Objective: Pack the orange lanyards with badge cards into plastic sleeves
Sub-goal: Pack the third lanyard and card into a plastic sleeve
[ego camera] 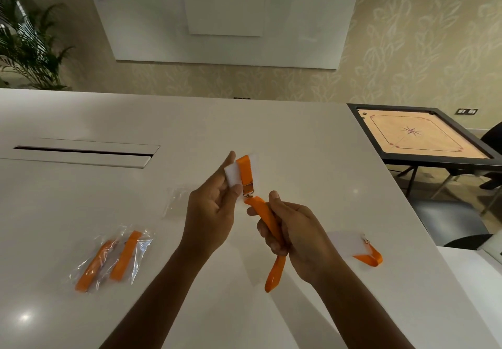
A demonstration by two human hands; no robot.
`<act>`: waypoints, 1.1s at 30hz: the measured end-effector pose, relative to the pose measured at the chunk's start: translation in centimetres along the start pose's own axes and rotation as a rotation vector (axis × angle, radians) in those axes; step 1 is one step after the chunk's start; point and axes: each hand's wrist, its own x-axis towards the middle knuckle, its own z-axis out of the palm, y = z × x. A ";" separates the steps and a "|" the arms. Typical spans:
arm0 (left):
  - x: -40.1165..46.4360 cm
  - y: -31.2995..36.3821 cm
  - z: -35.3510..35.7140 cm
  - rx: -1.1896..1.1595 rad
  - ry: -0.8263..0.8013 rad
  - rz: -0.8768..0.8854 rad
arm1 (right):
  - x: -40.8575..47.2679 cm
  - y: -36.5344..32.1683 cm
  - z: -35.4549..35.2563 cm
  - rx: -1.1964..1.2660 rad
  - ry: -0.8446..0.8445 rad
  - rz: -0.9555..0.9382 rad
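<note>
Both hands [252,213] hold flat orange lanyard [267,221], white card [233,174].

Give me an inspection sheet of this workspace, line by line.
Surface: white table with a long slot.
Job's things: held orange lanyard with white badge card; two packed sleeves at left; empty plastic sleeve lying flat; one unpacked lanyard with card at right.
Clutter: nothing seen.
Grippers: left hand pinches the card; right hand grips the strap.
Cables: nothing seen.
Surroundings: carrom board, whiteboard, potted plant, patterned wall.
</note>
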 end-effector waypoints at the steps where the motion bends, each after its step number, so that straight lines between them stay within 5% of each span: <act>1: -0.1 -0.1 0.0 0.014 -0.024 0.045 | 0.0 -0.1 0.0 0.011 -0.008 0.000; 9: -0.6 -1.3 0.3 0.065 -0.196 0.300 | -0.3 -1.0 -0.4 0.064 -0.065 -0.018; 21: -0.3 -2.4 -0.2 0.096 -0.290 0.362 | 0.0 -0.7 -0.1 0.071 -0.031 -0.063; 26: -0.6 -1.2 -0.1 0.037 -0.033 -0.043 | 0.3 -0.6 -0.2 0.054 -0.043 -0.106; 30: -0.3 -0.5 -0.3 -0.418 -0.067 -0.545 | 0.6 -0.4 -0.3 -0.010 -0.043 -0.126; 33: 0.2 -0.7 -0.7 -0.550 -0.123 -0.619 | 0.8 -0.2 -0.1 -0.071 -0.035 -0.130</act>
